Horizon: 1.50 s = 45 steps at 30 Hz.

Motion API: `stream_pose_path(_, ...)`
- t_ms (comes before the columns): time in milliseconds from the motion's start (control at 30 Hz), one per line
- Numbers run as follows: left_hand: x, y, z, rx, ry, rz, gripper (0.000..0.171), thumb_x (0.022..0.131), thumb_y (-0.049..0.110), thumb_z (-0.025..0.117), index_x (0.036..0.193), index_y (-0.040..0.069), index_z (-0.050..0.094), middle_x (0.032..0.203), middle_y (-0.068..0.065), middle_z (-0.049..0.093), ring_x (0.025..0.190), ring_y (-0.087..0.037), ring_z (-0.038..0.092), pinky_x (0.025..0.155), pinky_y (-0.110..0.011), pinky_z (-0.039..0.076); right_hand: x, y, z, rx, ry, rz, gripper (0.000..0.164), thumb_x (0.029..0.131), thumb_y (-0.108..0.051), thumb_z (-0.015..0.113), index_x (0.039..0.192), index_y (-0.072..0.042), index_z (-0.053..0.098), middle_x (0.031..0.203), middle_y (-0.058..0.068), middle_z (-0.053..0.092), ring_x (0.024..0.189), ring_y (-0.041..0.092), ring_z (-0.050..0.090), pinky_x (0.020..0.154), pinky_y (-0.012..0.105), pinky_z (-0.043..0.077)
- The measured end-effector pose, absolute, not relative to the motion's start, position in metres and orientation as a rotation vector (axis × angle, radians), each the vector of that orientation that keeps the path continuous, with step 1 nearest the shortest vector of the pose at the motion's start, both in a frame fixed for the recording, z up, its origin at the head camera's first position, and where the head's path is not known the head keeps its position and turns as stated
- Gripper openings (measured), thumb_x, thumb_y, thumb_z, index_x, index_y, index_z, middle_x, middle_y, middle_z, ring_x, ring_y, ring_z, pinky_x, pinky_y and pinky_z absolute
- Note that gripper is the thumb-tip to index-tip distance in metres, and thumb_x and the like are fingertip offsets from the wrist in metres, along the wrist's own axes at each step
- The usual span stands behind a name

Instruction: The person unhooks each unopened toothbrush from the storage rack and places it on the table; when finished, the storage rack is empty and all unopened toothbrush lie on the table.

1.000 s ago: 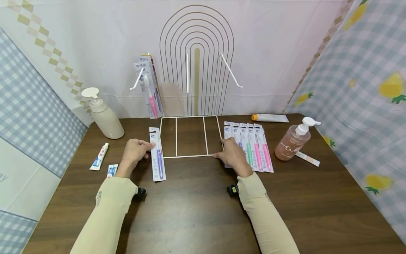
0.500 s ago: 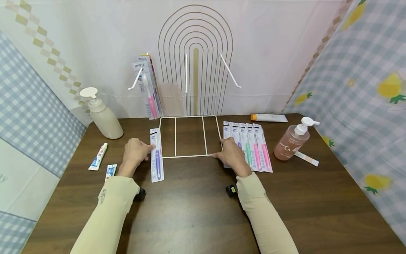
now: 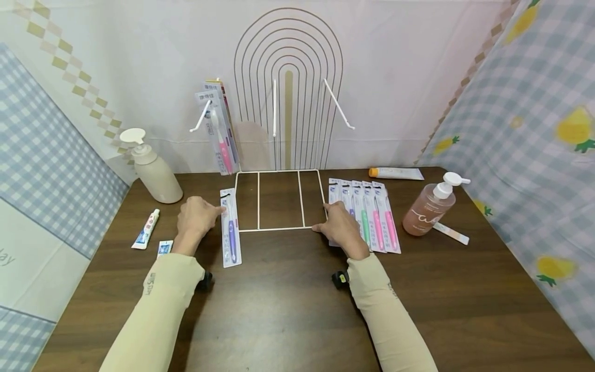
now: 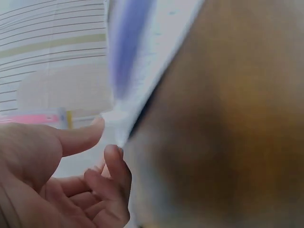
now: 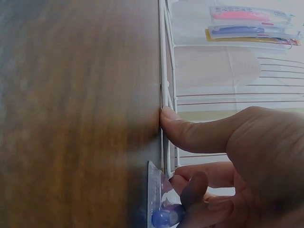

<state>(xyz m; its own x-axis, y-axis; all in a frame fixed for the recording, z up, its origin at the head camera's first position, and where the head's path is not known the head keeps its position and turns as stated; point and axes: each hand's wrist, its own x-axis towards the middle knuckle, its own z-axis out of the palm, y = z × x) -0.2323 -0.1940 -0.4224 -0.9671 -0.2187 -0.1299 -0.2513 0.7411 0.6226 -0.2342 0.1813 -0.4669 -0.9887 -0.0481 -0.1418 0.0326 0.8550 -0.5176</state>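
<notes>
My left hand (image 3: 197, 219) pinches the left edge of a packaged toothbrush (image 3: 231, 227) with a purple handle, which lies at the left side of a white wire rack (image 3: 279, 228). In the left wrist view the thumb (image 4: 85, 137) is on one side of the pack's edge and the index finger on the other. My right hand (image 3: 339, 225) grips the rack's front right corner, thumb on the front wire in the right wrist view. Several packaged toothbrushes (image 3: 378, 222) lie fanned out beside and partly under this hand. Other toothbrush packs (image 3: 220, 139) hang on the rack's left hook (image 3: 201, 116).
A beige pump bottle (image 3: 158, 178) and two small toothpaste tubes (image 3: 146, 229) stand or lie at the left. On the right are a pink pump bottle (image 3: 426, 212), a white strip (image 3: 451, 233) and an orange-capped tube (image 3: 397, 173). Two more hooks (image 3: 338, 103) stick out from the rack.
The left hand has shifted slightly away from me along the pack's edge, and the purple toothbrush pack has turned and slid very slightly. The right hand stays at the rack's corner.
</notes>
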Motion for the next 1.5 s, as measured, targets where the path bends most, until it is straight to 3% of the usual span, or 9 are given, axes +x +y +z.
stream_pose_path(100,-0.229,-0.186,-0.396,-0.386,2.945,1.114,0.042,0.109,0.038,0.077,0.124,-0.001,0.085,0.116,-0.021,0.086,0.117,-0.047,0.078,0.104,-0.065,0.060,-0.232,0.181,-0.463,-0.002,2.883,-0.810,0.086,0.095,-0.033,0.096,0.166,-0.002,0.058,0.164,0.031,0.056,0.098,0.031,0.065,0.073,0.040,0.056)
stream_pose_path(200,-0.236,-0.182,-0.376,-0.361,2.981,1.289,0.051,0.110,0.032,0.076,0.149,0.000,0.072,0.149,-0.023,0.076,0.141,-0.048,0.070,0.120,-0.063,0.055,-0.227,0.178,-0.453,0.008,2.875,-0.808,0.085,0.095,-0.032,0.096,0.166,-0.003,0.059,0.164,0.031,0.056,0.099,0.031,0.065,0.078,0.045,0.060)
stream_pose_path(300,-0.246,-0.180,-0.358,-0.316,2.983,1.500,0.054,0.111,0.024,0.076,0.157,-0.001,0.066,0.156,-0.024,0.072,0.150,-0.046,0.065,0.129,-0.057,0.049,-0.226,0.177,-0.452,0.013,2.872,-0.820,0.085,0.094,-0.032,0.097,0.165,-0.003,0.060,0.164,0.031,0.056,0.101,0.032,0.066,0.080,0.047,0.061)
stream_pose_path(367,-0.251,-0.178,-0.345,-0.295,2.971,1.615,0.051,0.111,0.019,0.076,0.157,0.000,0.066,0.157,-0.023,0.072,0.152,-0.043,0.065,0.125,-0.049,0.053,-0.229,0.178,-0.456,0.008,2.871,-0.814,0.085,0.095,-0.032,0.095,0.167,-0.003,0.058,0.164,0.031,0.056,0.102,0.032,0.065,0.079,0.046,0.059)
stream_pose_path(467,-0.257,-0.176,-0.329,-0.274,2.945,1.747,0.046,0.111,0.014,0.074,0.154,0.000,0.069,0.155,-0.021,0.074,0.126,-0.026,0.078,0.102,-0.026,0.061,-0.233,0.180,-0.464,0.001,2.871,-0.808,0.087,0.097,-0.033,0.094,0.168,-0.003,0.056,0.165,0.030,0.055,0.104,0.034,0.065,0.078,0.043,0.056)
stream_pose_path(600,-0.264,-0.174,-0.317,-0.248,2.911,1.854,0.041,0.111,0.012,0.073,0.150,0.000,0.072,0.151,-0.022,0.076,0.091,-0.010,0.073,0.074,-0.008,0.054,-0.232,0.180,-0.465,0.002,2.873,-0.825,0.087,0.096,-0.032,0.095,0.167,-0.002,0.056,0.165,0.030,0.055,0.104,0.033,0.066,0.078,0.044,0.057)
stream_pose_path(733,-0.268,-0.172,-0.312,-0.274,2.904,1.910,0.035,0.110,0.013,0.074,0.142,-0.001,0.077,0.135,-0.017,0.080,0.080,-0.004,0.069,0.070,-0.010,0.053,-0.227,0.177,-0.458,0.010,2.869,-0.834,0.086,0.094,-0.031,0.096,0.166,-0.003,0.059,0.165,0.030,0.056,0.103,0.032,0.068,0.077,0.047,0.060)
stream_pose_path(967,-0.268,-0.170,-0.309,-0.345,2.901,1.941,0.027,0.107,0.016,0.079,0.129,-0.001,0.082,0.094,0.014,0.070,0.074,-0.002,0.067,0.066,-0.011,0.054,-0.233,0.182,-0.468,-0.014,2.894,-0.826,0.086,0.095,-0.034,0.096,0.166,-0.002,0.058,0.164,0.030,0.057,0.103,0.032,0.067,0.076,0.044,0.058)
stream_pose_path(1500,-0.265,-0.162,-0.304,-0.212,2.932,1.866,0.033,0.106,0.026,0.082,0.128,0.001,0.084,0.080,0.026,0.066,0.066,0.006,0.063,0.063,-0.013,0.051,-0.233,0.180,-0.467,0.013,2.895,-0.797,0.090,0.094,-0.038,0.097,0.168,-0.006,0.057,0.165,0.027,0.057,0.105,0.032,0.066,0.078,0.042,0.056)
